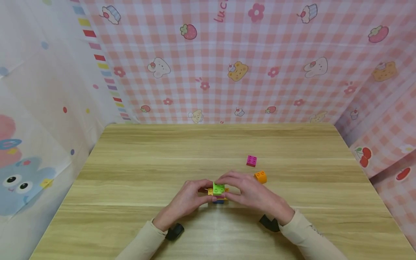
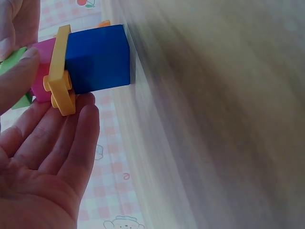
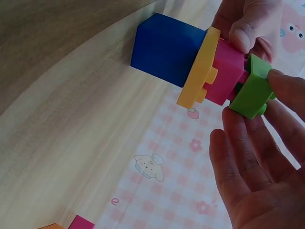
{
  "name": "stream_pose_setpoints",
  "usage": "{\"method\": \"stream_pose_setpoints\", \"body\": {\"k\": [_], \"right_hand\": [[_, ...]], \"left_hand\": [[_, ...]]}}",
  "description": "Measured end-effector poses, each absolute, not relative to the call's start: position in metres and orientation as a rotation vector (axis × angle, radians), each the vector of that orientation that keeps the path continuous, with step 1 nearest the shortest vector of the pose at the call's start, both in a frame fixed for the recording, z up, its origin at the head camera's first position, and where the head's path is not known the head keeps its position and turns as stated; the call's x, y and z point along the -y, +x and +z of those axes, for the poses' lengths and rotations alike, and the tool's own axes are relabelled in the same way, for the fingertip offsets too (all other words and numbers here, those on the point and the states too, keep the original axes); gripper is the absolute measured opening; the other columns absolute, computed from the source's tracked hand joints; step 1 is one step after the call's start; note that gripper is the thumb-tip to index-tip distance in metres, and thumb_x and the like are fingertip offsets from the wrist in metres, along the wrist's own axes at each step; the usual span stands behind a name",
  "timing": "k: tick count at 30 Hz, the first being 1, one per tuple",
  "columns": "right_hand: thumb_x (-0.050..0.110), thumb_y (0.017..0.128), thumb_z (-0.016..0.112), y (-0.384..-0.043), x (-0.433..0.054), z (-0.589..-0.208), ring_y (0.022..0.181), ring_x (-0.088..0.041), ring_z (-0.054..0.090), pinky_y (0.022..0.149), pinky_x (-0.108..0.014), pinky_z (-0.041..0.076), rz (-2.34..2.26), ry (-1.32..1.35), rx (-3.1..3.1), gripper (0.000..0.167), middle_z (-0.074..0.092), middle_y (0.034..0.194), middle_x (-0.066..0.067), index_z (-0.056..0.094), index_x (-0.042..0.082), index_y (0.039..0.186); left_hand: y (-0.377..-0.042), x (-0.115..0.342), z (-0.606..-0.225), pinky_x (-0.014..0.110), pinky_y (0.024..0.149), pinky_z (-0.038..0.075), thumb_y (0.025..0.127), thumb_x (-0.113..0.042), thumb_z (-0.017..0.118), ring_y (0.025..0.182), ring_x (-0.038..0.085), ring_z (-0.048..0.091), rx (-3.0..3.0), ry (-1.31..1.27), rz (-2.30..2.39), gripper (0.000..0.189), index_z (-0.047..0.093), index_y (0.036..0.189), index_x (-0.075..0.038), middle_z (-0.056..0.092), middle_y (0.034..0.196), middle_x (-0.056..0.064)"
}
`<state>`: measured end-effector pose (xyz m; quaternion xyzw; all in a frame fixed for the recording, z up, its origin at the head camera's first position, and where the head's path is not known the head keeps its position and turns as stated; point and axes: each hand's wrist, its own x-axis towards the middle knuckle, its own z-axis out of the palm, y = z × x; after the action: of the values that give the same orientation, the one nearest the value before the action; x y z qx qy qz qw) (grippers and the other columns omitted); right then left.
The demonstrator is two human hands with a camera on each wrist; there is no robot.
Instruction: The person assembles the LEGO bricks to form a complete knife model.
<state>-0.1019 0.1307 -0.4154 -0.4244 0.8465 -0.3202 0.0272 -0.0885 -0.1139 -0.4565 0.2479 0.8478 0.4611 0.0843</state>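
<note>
A small stack stands on the table: a blue block (image 2: 98, 58) at the bottom, a flat yellow plate with studs (image 3: 198, 69) above it, then a pink brick (image 3: 227, 71). On top sits a lime green brick (image 1: 219, 188), slightly tilted, with pink studs showing in a gap beneath it in the right wrist view. My left hand (image 1: 187, 198) pinches the pink brick, its thumb (image 3: 241, 40) on one side. With thumb and fingers my right hand (image 1: 251, 191) grips the green brick.
Beyond the right hand lie an orange curved brick (image 1: 260, 177) and a magenta brick (image 1: 251, 160) on the wooden table (image 1: 146, 159). A checked pink cloth (image 1: 214, 54) hangs at the back edge. Black bands (image 1: 174, 231) are around both wrists.
</note>
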Motion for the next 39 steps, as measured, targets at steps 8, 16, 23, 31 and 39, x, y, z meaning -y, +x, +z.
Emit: {"method": "stream_pose_setpoints", "body": {"k": [8,16,23,31,39], "right_hand": [[0.02,0.098,0.075,-0.103,-0.131,-0.419,0.114,-0.015,0.065,0.095,-0.033,0.058,-0.987,-1.334,-2.609,0.032,0.068,0.127,0.002,0.072,0.014,0.129],[0.021,0.097,0.076,-0.107,-0.133,-0.423,0.11,-0.013,0.066,0.093,-0.031,0.058,-1.042,-1.378,-2.581,0.031,0.069,0.124,0.003,0.074,0.013,0.127],[0.02,0.095,0.077,-0.109,-0.133,-0.431,0.105,-0.01,0.066,0.088,-0.026,0.058,-1.091,-1.436,-2.575,0.03,0.07,0.12,0.003,0.075,0.012,0.124],[0.017,0.093,0.08,-0.109,-0.133,-0.436,0.103,-0.009,0.066,0.087,-0.023,0.058,-1.112,-1.493,-2.581,0.03,0.07,0.118,0.003,0.076,0.012,0.122],[0.023,0.093,0.079,-0.107,-0.133,-0.432,0.104,-0.011,0.066,0.088,-0.03,0.059,-1.122,-1.325,-2.568,0.033,0.069,0.119,0.006,0.075,0.016,0.125]], "left_hand": [[-0.09,0.115,-0.457,0.032,0.091,0.059,0.094,-0.019,0.079,0.101,0.017,0.073,-2.536,0.756,1.367,0.026,0.074,0.118,-0.009,0.076,0.113,0.002],[-0.092,0.117,-0.456,0.032,0.09,0.059,0.093,-0.021,0.08,0.1,0.018,0.072,-2.552,0.781,1.344,0.028,0.075,0.118,-0.009,0.077,0.114,0.002],[-0.092,0.117,-0.455,0.033,0.09,0.059,0.091,-0.019,0.082,0.102,0.017,0.072,-2.578,0.815,1.321,0.03,0.077,0.118,-0.008,0.076,0.116,0.005],[-0.089,0.117,-0.455,0.034,0.089,0.059,0.09,-0.02,0.083,0.102,0.018,0.072,-2.601,0.798,1.282,0.03,0.077,0.118,-0.008,0.077,0.116,0.004],[-0.091,0.117,-0.455,0.039,0.092,0.058,0.091,-0.022,0.083,0.104,0.018,0.071,-2.621,0.818,1.255,0.03,0.077,0.118,-0.01,0.077,0.116,0.002]]}}
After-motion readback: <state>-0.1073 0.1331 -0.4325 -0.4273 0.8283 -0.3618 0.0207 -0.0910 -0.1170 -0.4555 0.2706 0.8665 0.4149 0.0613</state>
